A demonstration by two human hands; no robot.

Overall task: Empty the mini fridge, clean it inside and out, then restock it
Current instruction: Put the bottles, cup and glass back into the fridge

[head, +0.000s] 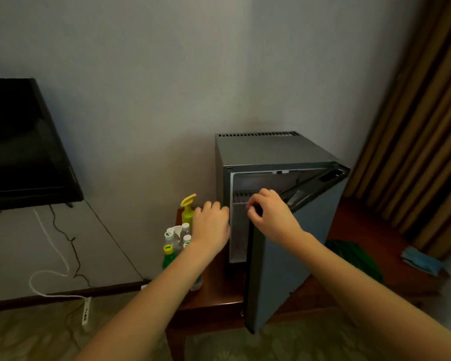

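A grey mini fridge [271, 152] stands on a low wooden table [214, 295] against the wall, its door [292, 251] swung partly open toward me. My right hand [268, 212] grips the top corner of the door's free edge. My left hand [211, 225] rests against the fridge's left front frame, fingers loosely bent. Inside I see a wire shelf [241, 196] and pale walls; the lower interior is hidden by the door. Several bottles [176, 238] with white and green caps stand on the table left of the fridge, beside a green spray bottle [188, 209] with a yellow trigger.
A black TV [21, 144] sits on a grey stand [50, 243] at left, with cables and a white power strip [86, 311] trailing to the floor. Brown curtains [422, 142] hang at right. A blue cloth [419, 259] and a green item [357, 259] lie right of the fridge.
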